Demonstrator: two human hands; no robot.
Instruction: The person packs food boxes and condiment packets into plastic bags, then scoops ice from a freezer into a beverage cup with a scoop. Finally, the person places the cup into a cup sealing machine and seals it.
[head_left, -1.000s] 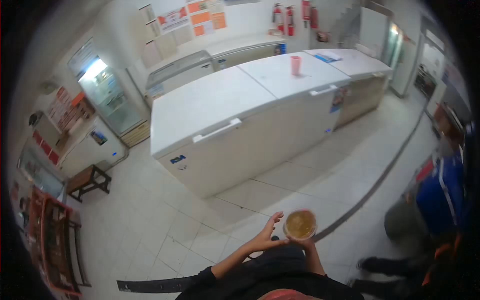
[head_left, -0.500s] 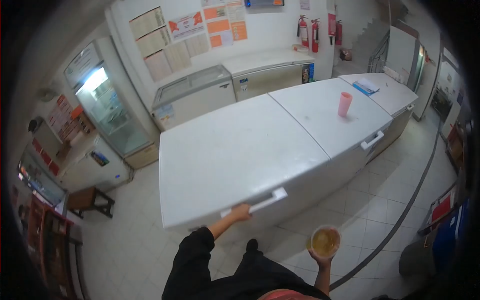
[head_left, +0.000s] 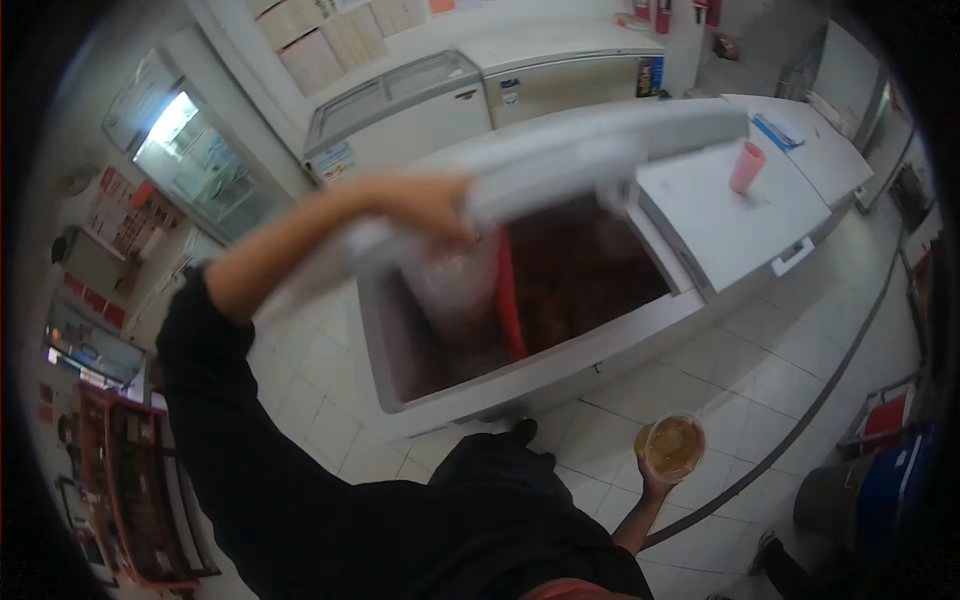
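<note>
My left hand (head_left: 425,208), smeared by motion, is closed on the front edge of the raised chest freezer lid (head_left: 590,145), where the handle is. Below it the chest freezer (head_left: 500,385) stands open. Inside, a whitish, bag-like bundle (head_left: 455,290) lies on the left, beside an upright red strip (head_left: 511,300). Dark reddish contents (head_left: 590,275) fill the right part, too blurred to name. Low on the right, my right hand (head_left: 655,480) grips a clear plastic tub (head_left: 674,447) with yellowish liquid and rounded lumps in it.
A pink cup (head_left: 747,167) and a blue-edged stack of papers (head_left: 778,131) rest on the adjoining lids. A glass-top freezer (head_left: 400,110) stands behind, a lit display fridge (head_left: 200,165) at the left. Another person's shoe (head_left: 765,550) shows at lower right, near a blue bin (head_left: 890,500).
The freezer lid has swung up from closed, with my left hand rising along with it, and the inside now shows. My right hand still holds the tub. The view has tilted down.
</note>
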